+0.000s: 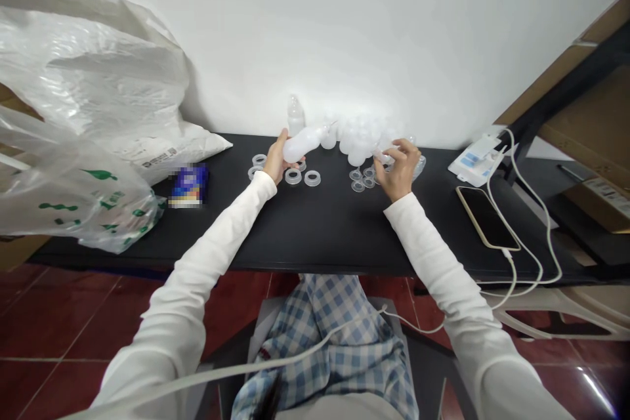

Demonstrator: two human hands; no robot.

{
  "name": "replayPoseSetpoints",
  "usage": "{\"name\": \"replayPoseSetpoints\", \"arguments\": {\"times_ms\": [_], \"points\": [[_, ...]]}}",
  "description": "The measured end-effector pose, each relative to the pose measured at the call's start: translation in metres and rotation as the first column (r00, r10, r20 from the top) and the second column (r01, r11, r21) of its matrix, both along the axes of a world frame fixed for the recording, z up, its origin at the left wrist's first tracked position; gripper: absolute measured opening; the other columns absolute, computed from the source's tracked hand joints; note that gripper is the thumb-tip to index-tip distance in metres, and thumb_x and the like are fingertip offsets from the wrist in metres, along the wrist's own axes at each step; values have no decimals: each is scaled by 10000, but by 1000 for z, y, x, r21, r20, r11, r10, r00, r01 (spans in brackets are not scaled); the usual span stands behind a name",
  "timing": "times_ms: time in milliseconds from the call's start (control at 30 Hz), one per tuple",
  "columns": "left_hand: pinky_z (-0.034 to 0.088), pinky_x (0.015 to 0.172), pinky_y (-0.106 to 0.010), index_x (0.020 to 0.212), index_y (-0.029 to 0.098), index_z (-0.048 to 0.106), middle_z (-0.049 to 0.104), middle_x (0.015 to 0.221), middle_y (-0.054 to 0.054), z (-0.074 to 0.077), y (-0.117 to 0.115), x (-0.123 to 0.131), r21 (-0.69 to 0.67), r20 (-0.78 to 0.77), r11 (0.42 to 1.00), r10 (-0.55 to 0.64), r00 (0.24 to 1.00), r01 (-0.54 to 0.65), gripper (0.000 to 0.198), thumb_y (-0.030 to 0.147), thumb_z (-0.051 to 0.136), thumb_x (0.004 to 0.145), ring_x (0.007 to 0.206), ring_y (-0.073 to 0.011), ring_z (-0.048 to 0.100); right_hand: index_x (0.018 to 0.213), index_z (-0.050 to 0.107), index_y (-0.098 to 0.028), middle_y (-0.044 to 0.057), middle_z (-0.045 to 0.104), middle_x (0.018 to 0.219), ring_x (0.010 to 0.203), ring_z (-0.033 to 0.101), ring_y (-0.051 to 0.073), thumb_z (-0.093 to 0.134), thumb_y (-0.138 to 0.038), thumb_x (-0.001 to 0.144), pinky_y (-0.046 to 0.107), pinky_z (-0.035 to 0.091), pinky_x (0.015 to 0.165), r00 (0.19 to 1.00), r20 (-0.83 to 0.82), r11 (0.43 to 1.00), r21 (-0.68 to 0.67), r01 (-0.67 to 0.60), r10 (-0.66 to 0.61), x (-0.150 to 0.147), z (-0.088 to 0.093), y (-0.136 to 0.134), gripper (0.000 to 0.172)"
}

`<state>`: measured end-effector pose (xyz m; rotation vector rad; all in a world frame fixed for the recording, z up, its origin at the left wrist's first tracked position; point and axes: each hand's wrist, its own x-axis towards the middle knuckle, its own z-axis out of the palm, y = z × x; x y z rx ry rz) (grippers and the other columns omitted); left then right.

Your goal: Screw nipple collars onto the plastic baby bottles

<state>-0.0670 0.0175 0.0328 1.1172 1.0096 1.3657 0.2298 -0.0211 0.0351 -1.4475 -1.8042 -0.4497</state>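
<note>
My left hand (280, 159) is closed around a translucent white plastic bottle (304, 143), tilted with its narrow end up and to the right. Beneath and beside that hand lie several clear plastic rings (312, 178). My right hand (398, 169) has its fingers curled towards the thumb, at the right side of a cluster of frosted bottles (358, 141). Whatever sits in its fingertips looks clear and is too small to name. Just left of it are several flat, clear discs (357, 186). Another bottle (294, 115) stands upright by the wall, behind my left hand.
Large white plastic bags (88, 72) and a blue box (189, 185) take up the left of the black table (315, 230). On the right lie a phone (487, 218), a white power strip (476, 159) and loose cables. One cable (275, 362) crosses my lap.
</note>
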Motion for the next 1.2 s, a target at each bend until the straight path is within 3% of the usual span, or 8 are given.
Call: {"name": "replayPoseSetpoints", "arguments": {"times_ms": [200, 400, 633, 800, 900, 1067, 1133, 1200], "points": [[621, 788, -336, 1115, 151, 631, 752, 1019, -138, 3, -11, 13, -16, 80, 993, -115, 990, 117, 678, 773, 546, 860, 977, -247, 742, 1257, 553, -162, 147, 607, 1082, 1014, 555, 294, 408, -528, 976, 480, 414, 949, 1000, -27, 998, -60, 14, -15, -8, 6, -6, 484], [588, 1001, -412, 1085, 168, 596, 716, 1105, -121, -2, -12, 11, 0, 137, 989, -149, 979, 150, 508, 609, 692, 852, 1061, -224, 713, 1392, 456, -142, 168, 579, 1141, 1026, 565, 295, 275, -545, 1023, 487, 431, 925, 974, -77, 976, 26, 216, -213, 8, 15, -2, 576], [592, 1000, -424, 1041, 203, 567, 693, 1061, -64, -4, -13, 9, -15, 156, 988, -151, 976, 155, 419, 471, 768, 791, 1018, -197, 704, 1215, 547, -159, 197, 605, 1105, 1029, 548, 344, 352, -567, 993, 525, 418, 891, 844, -118, 850, -16, 526, -524, 46, 13, 9, 504], [594, 982, -420, 1045, 207, 576, 679, 1081, -51, -3, -14, 9, -20, 143, 982, -185, 972, 190, 405, 426, 773, 767, 974, -188, 709, 1228, 557, -117, 186, 649, 996, 920, 589, 297, 453, -474, 972, 471, 415, 850, 829, 3, 800, -264, 539, -559, 53, -3, 14, 451], [588, 968, -421, 1056, 211, 573, 667, 1091, -51, -5, -14, 11, -18, 113, 977, -211, 971, 214, 434, 429, 777, 741, 955, -189, 700, 1268, 555, -120, 180, 662, 988, 920, 596, 299, 486, -471, 972, 476, 401, 871, 832, 36, 780, -327, 533, -554, 49, -1, 11, 465], [540, 1013, -444, 1115, 245, 579, 634, 1183, -49, -10, -14, 11, 112, -78, 981, -153, 985, 161, 497, 442, 790, 710, 1099, -243, 660, 1281, 592, -141, 238, 603, 1151, 1066, 540, 350, 323, -566, 1021, 528, 360, 930, 820, -96, 815, -227, 534, -564, 39, 14, 5, 566], [474, 1099, -449, 1142, 248, 615, 627, 1210, -57, -11, -14, 10, 276, -267, 953, -46, 963, 122, 518, 428, 819, 701, 1218, -282, 603, 1319, 574, -147, 224, 579, 1191, 1103, 526, 341, 236, -548, 1040, 519, 360, 944, 873, -143, 881, -156, 446, -467, 30, 17, 3, 594], [407, 1165, -464, 1170, 241, 655, 617, 1227, -78, -12, -15, 9, 447, -465, 879, 71, 882, 165, 528, 410, 841, 706, 1271, -304, 560, 1352, 550, -158, 180, 583, 1183, 1113, 532, 314, 196, -493, 1054, 491, 368, 962, 959, -102, 961, -115, 253, -265, 17, 16, 0, 571]]}}
